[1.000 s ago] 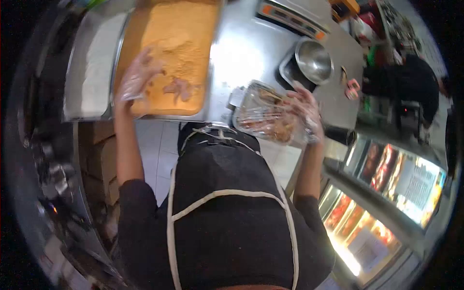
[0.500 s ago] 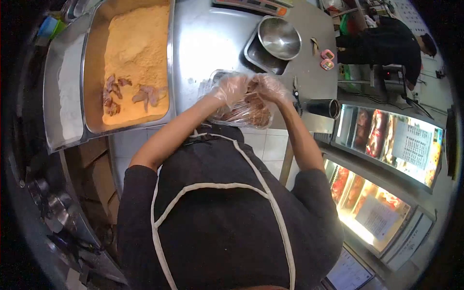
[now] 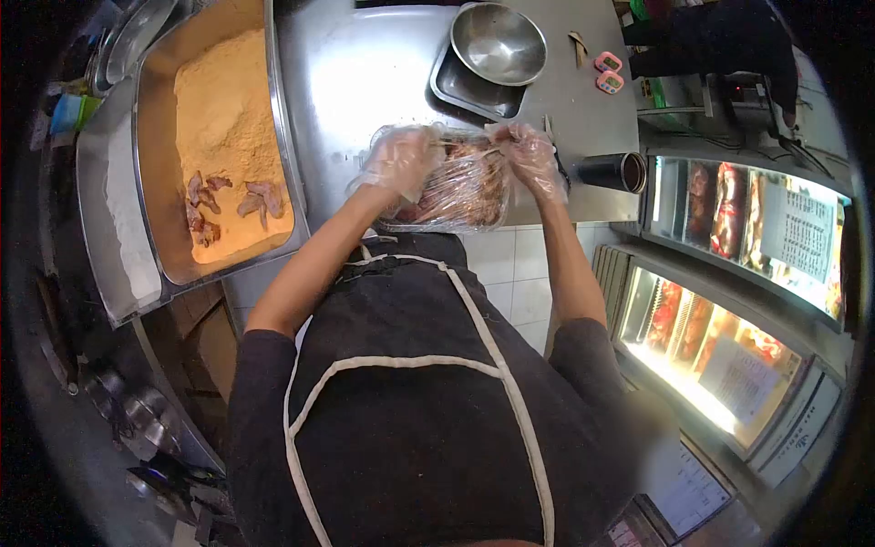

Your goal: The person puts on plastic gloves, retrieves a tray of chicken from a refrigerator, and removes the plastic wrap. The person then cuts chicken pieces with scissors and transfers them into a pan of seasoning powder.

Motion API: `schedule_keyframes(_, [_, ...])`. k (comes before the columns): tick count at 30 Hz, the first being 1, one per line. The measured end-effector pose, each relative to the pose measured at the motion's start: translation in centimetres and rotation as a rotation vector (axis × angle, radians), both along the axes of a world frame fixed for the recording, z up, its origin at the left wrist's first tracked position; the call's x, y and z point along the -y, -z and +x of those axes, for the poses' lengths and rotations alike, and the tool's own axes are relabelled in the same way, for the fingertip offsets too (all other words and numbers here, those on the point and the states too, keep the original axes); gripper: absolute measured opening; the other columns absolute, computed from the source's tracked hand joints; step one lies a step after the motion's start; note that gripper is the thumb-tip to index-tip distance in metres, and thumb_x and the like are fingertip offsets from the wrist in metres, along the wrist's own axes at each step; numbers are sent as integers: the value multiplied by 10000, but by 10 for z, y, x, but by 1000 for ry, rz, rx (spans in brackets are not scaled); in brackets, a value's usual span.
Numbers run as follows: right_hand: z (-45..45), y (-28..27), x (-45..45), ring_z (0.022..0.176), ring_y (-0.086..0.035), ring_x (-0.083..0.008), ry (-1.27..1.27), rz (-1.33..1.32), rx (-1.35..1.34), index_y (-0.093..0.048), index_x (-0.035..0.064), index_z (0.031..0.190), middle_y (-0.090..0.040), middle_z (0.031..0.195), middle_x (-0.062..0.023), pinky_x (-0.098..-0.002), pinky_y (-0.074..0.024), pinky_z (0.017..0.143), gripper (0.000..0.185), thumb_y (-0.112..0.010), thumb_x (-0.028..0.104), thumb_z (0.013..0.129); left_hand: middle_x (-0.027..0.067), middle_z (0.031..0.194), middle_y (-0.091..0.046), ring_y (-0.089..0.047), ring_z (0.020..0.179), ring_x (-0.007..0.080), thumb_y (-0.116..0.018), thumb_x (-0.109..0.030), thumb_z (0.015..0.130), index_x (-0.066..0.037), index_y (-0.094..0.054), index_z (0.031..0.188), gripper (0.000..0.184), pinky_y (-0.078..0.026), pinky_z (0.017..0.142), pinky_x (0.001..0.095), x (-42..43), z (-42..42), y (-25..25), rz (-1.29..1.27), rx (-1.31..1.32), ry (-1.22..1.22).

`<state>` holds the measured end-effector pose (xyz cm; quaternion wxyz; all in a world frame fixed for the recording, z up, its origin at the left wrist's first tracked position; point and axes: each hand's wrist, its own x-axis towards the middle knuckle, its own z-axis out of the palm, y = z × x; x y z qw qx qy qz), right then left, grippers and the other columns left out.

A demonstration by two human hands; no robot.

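Plastic film over one tray, two gloved hands, fingers tight on film.

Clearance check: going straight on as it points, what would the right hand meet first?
Past the plastic wrap it touches, the right hand likely meets the rectangular metal tray; relative height unclear.

- A shallow tray lies flat at the near edge of the tabletop; it looks see-through, though glare makes that uncertain.
- Reddish-brown meat fills it, heaped in uneven pieces.
- Clear plastic wrap stretches over the meat, shiny and wrinkled, its creases running slantwise towards the far side.
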<state>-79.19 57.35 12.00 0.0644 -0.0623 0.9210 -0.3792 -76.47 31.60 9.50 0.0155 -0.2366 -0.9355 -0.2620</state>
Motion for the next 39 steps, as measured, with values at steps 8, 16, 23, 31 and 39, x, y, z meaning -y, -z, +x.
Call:
schedule_keyframes(8, [16, 11, 23, 868, -648, -347, -383, 332, -137, -690, 76, 945, -670, 916, -173, -456, -505, 763, 202, -643, 152, 764, 171, 956, -651, -633, 876, 356, -596, -269, 900, -75, -553, 1178, 342, -520, 811, 443, -22, -8, -15, 105, 320, 75])
schedule_keyframes(16, [8, 17, -1, 837, -619, -377, -371, 431, -179, -652, 36, 859, -635, 876, -207, -469, -484, 712, 139, -630, 152, 786, 146, 1059, -663, -643, 951, 348, -622, -272, 879, -154, -540, 1271, 418, -533, 817, 428, -34, -30, -32, 37, -192, 16])
schedule_keyframes(23, [29, -3, -20, 786, -605, -400, -346, 292, -40, -642, 35, 899, -623, 812, -216, -472, -475, 660, 209, -608, 240, 878, 148, 936, -660, -647, 811, 296, -545, -87, 862, -222, -613, 1238, 405, -535, 721, 427, -32, -49, 23, -208, 157, 58])
schedule_keyframes(31, [136, -20, 25, 736, -621, -394, -156, 117, 133, -641, 31, 872, -640, 789, -200, -472, -474, 640, 297, -623, 327, 890, 176, 927, -681, -662, 824, 335, -548, -146, 828, -151, -719, 1002, 244, -540, 765, 422, 3, -63, 36, 138, 252, -264])
schedule_keyframes(39, [106, -25, 19, 746, -630, -404, 136, 225, 139, -636, 34, 831, -637, 786, -224, -483, -491, 684, 148, -622, 181, 821, 106, 1120, -652, -592, 1038, 267, -602, -162, 830, -205, -650, 1172, 348, -493, 911, 372, 12, -33, 16, -374, -466, 7])
